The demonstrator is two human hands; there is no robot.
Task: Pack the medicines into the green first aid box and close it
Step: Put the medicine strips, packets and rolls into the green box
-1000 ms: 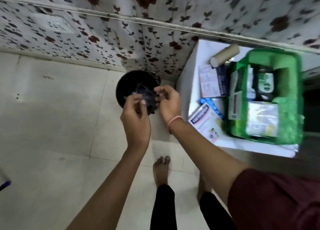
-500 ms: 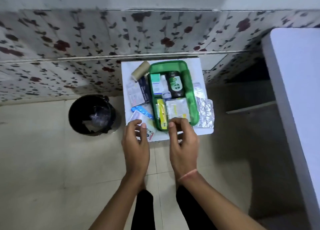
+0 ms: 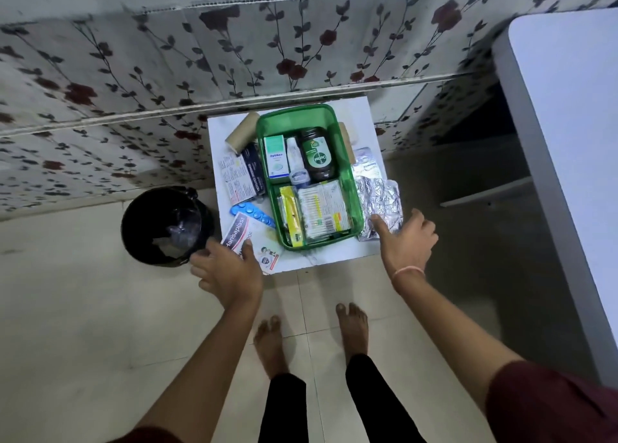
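The green first aid box [image 3: 355, 208] stands open on a small white table [image 3: 363, 111]. Inside lie an Optibex carton [image 3: 276, 156], a dark Dettol bottle [image 3: 317, 155], a yellow tube [image 3: 292, 218] and a cotton-bud pack [image 3: 322, 210]. Left of the box lie a Hansaplast packet [image 3: 239, 232], a blue pill strip [image 3: 254, 212], a leaflet carton [image 3: 234, 178] and a bandage roll [image 3: 242, 131]. Silver foil strips [image 3: 379, 198] lie to its right. My left hand [image 3: 227, 268] touches the Hansaplast packet with fingers apart. My right hand [image 3: 406, 238], also spread, touches the foil strips.
A black bin [image 3: 167, 225] with a plastic liner stands on the tiled floor left of the table. A floral-papered wall [image 3: 234, 58] runs behind. A larger white table [image 3: 568, 141] fills the right side. My bare feet are below the small table.
The view swung from the bin to the table. My hands left the bin, came together at the box's near edge, then spread apart to the Hansaplast packet and the foil strips.
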